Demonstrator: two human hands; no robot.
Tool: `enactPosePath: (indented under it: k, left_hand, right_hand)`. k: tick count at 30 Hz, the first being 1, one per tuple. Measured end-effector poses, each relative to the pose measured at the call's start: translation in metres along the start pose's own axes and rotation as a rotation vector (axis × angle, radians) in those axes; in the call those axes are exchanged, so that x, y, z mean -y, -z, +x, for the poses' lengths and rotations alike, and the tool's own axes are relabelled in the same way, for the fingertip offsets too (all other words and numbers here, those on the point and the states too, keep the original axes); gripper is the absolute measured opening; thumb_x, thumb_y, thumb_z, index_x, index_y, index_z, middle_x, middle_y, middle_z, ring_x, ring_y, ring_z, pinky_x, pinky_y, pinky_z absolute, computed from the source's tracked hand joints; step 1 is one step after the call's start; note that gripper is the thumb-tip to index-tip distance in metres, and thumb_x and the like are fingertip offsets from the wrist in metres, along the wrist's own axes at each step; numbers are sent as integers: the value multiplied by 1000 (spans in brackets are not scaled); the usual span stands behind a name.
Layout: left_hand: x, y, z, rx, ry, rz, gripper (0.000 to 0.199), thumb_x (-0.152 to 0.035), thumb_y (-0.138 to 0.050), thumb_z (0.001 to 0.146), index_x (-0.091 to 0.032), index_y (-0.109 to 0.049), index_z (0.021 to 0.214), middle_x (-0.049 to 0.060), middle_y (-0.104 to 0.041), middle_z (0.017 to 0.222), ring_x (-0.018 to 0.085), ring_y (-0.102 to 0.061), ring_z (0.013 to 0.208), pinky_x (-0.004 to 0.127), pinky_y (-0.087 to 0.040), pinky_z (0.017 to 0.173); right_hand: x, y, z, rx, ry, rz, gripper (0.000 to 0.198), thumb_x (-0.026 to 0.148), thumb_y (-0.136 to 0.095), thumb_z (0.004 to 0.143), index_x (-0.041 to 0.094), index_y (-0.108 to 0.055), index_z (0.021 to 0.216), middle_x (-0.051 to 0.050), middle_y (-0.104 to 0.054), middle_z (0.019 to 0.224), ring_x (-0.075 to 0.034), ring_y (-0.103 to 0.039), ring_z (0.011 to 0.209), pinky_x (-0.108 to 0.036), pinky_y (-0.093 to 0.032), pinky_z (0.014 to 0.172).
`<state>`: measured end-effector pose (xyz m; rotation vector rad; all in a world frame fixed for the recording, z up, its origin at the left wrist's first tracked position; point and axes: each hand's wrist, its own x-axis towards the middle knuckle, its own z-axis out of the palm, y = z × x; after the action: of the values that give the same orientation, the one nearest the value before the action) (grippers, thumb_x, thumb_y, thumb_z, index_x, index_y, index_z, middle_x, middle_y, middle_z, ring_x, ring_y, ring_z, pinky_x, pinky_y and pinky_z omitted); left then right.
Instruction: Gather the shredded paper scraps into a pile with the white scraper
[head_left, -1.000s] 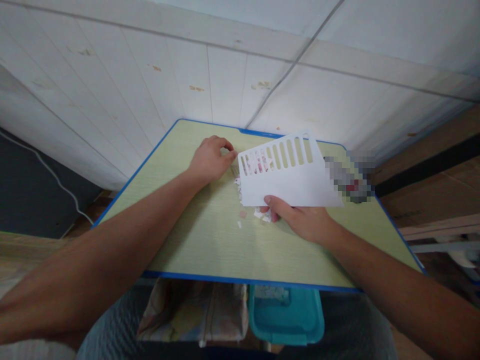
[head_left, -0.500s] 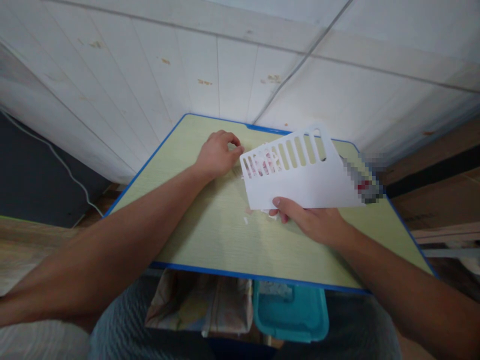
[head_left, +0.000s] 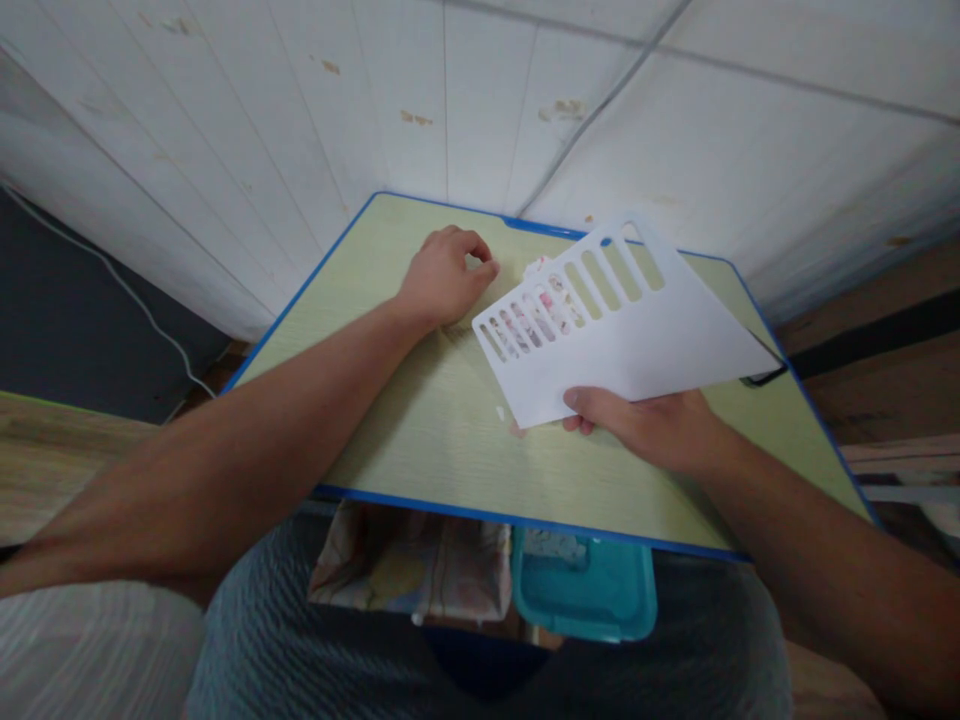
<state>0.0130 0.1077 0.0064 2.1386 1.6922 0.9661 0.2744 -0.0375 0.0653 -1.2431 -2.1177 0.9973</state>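
Note:
My right hand (head_left: 645,425) grips a white slotted sheet (head_left: 630,350), thumb on top and fingers underneath, at its near edge. A row of rounded slots, shorter toward the left, runs along the sheet's far side. Pinkish-white printed scraps (head_left: 537,266) lie behind it and show through several slots. To the left, my left hand (head_left: 448,275) rests on the table with fingers curled and thumb and forefinger brought together. Whether anything is between those fingertips is too small to tell. Small paper bits (head_left: 501,412) lie by the sheet's lower left corner.
The pale green table (head_left: 420,430) has a blue rim and stands against a white panelled wall (head_left: 405,60). A dark-edged object (head_left: 765,378) pokes out by the sheet's right tip. Below the front edge are a patterned fabric bin (head_left: 465,590) and a teal plastic container (head_left: 600,590).
My right hand has tilted the slotted sheet, its left end lower and its far right end higher. My left hand stays curled beside it. The whole view has shifted downward.

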Motion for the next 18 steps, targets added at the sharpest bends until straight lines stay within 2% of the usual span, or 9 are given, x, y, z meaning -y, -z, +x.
enactPosePath:
  k: [6,13,16,18]
  left_hand:
    - [6,-4,3,-20,5,-3,9,-29,-75,100,-24,-80,106,10,-78,126,36,-64,134,51,-52,120]
    - [-9,6,-1,63,57,69,14,-30,-73,106,-23,-79,116,12,-75,142,30,-62,137,47,-47,124]
    - [-14,7,-3,68,74,62,12,-29,-73,107,-23,-79,115,12,-75,145,29,-61,137,45,-46,124]
    - [-15,7,-3,68,78,50,9,-28,-74,106,-24,-79,112,11,-75,144,28,-61,136,45,-46,124]
  right_hand:
    - [2,-2,-6,76,-13,-13,29,42,-74,92,37,-70,64,-3,-77,65,-36,-83,88,-55,-65,111]
    - [2,-9,-13,189,34,-5,30,41,-71,98,37,-79,69,-1,-78,66,-35,-85,93,-53,-66,108]
    - [7,-14,-17,243,61,-1,34,44,-69,100,39,-83,70,0,-78,65,-34,-85,92,-48,-67,98]
    - [11,-16,-20,188,8,8,29,50,-76,96,39,-84,70,1,-77,63,-33,-84,84,-46,-68,88]
